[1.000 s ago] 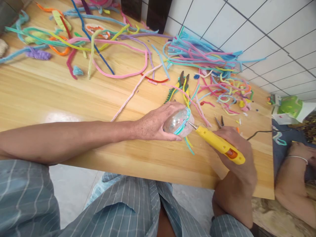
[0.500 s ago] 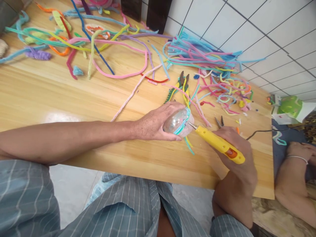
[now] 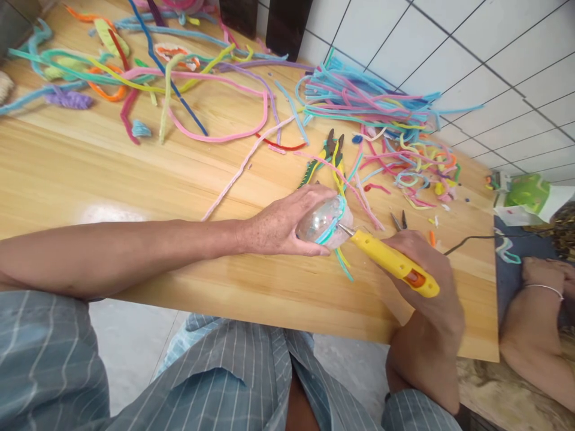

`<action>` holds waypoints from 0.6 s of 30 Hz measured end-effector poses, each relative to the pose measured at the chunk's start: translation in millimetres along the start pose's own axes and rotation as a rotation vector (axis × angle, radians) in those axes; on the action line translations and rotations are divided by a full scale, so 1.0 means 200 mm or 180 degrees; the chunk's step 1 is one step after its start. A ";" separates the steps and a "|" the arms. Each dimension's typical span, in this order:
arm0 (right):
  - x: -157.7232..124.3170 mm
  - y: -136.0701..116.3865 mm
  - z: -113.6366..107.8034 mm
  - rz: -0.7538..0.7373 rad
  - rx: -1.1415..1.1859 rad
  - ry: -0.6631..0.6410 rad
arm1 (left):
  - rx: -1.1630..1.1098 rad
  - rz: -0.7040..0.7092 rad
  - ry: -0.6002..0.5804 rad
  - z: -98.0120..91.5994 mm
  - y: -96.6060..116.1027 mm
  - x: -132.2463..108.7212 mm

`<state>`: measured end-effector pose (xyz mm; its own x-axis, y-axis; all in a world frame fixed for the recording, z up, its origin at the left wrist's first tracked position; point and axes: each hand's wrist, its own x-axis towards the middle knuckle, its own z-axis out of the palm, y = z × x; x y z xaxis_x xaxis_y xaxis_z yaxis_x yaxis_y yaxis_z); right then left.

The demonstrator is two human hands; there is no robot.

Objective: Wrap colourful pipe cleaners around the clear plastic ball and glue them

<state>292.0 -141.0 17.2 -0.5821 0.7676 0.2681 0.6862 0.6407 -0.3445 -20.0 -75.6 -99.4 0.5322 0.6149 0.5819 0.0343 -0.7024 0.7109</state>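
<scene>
My left hand (image 3: 291,224) is wrapped round a clear, rounded plastic piece (image 3: 317,222) with a pinkish end. Around it runs a band of turquoise and blue pipe cleaner (image 3: 333,227). In my right hand (image 3: 420,263) is a yellow-handled tool with a thin metal tip (image 3: 386,256), which looks like a soldering iron. Its tip meets the piece beside the band. A pair of pliers with green and yellow handles (image 3: 331,152) lies just beyond my left hand. Dark plier jaws (image 3: 399,221) show past my right hand, the rest hidden.
Loose pipe cleaners (image 3: 215,139) cover the back left of the wooden table (image 3: 135,179). A blue and pink bundle (image 3: 368,99) and tangled scraps (image 3: 417,167) lie along the tiled wall (image 3: 404,42). A dark cord (image 3: 476,238) crosses the right edge, near another person's arm (image 3: 539,329).
My right hand has moved slightly left and brought the tool's tip closer into the pinkish end, beside the band. My left hand and the plastic piece have stayed in place.
</scene>
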 end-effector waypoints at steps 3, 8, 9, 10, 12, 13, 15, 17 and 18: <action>0.00 0.00 0.01 0.0013 -0.0065 0.0037 | -0.0028 -0.0031 -0.0009 0.00 0.00 0.00; 0.01 -0.01 0.01 -0.0069 -0.0048 -0.0022 | -0.0068 -0.0211 -0.0020 0.00 0.01 0.00; 0.02 -0.01 0.01 -0.0085 -0.0072 -0.0020 | -0.0059 -0.0226 -0.0035 0.00 0.01 0.00; 0.02 -0.01 0.01 -0.0094 -0.0097 0.0009 | -0.0056 -0.0238 -0.0047 0.00 0.01 0.01; 0.02 -0.01 0.01 -0.0092 -0.0119 0.0050 | -0.0057 -0.0278 -0.0064 0.00 0.02 0.01; 0.01 -0.01 0.01 -0.0094 -0.0109 0.0049 | -0.0050 -0.0315 -0.0076 -0.01 0.02 0.01; 0.01 -0.01 0.01 -0.0094 -0.0078 0.0000 | -0.0019 -0.0362 -0.0103 -0.01 0.02 0.01; 0.01 -0.01 0.02 -0.0084 -0.0071 0.0011 | 0.0008 -0.0268 -0.0091 -0.01 0.02 0.01; 0.01 -0.01 0.01 -0.0066 -0.0069 0.0038 | 0.0017 -0.0186 -0.0067 -0.01 0.01 0.00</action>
<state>287.6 -140.7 16.1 -0.5912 0.7542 0.2857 0.6834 0.6566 -0.3192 -20.3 -76.6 -96.5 0.5470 0.6472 0.5309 0.0703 -0.6675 0.7413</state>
